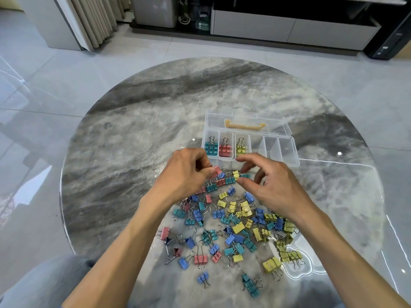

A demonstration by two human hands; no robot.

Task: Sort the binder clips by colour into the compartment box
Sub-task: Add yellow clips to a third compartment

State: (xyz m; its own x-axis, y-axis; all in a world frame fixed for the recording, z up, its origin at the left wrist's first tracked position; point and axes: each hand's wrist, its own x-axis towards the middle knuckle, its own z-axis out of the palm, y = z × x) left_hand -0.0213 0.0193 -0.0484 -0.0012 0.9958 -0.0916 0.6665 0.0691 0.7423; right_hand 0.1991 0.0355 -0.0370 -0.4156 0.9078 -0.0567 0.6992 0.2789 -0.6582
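I'm over a round marble table [155,121] on a tiled floor. My left hand [184,174] pinches a pink clip [216,170]; my right hand [270,185] pinches a yellow clip [236,174]. The loose clips [233,223] spread toward six o'clock; the compartment box [287,152] sits at twelve, with teal, red and yellow started. They look light, stiff and springy, so I'd grip the painted body, since wire handles swing.

a home living room, probably: glossy tiled floor [55,90], pleated curtain [95,21] far left, low white media cabinet [289,30] far right, round marble desk [155,103].
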